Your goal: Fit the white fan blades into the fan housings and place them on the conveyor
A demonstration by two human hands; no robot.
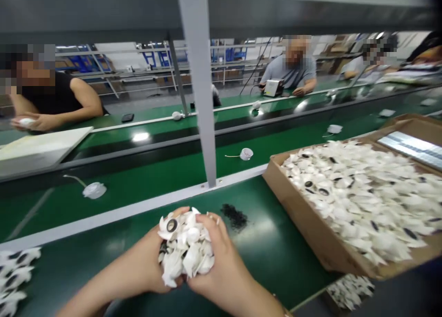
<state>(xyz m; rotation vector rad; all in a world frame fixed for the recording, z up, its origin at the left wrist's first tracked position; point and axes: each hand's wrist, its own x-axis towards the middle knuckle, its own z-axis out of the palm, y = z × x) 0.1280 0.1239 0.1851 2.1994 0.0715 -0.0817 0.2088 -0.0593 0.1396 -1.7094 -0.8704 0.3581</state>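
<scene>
Between my left hand [154, 262] and my right hand [216, 252] is a heap of small white plastic parts [188, 250], some with dark round insets. Both hands are cupped around the heap from its two sides, above the green tabletop [276, 243]. Just beyond my right hand lies a small scatter of black bits [235, 216]. To the right stands a cardboard box [297, 216] filled with similar white parts [352, 188]. More such parts [15, 278] lie at the left edge of the table.
A metal post [203, 100] rises behind my hands. Past a pale rail, a green conveyor [165, 170] carries white pieces with wires, one [246, 154] near the post. Several people sit across the line. Another container of white parts [350, 291] sits below the box.
</scene>
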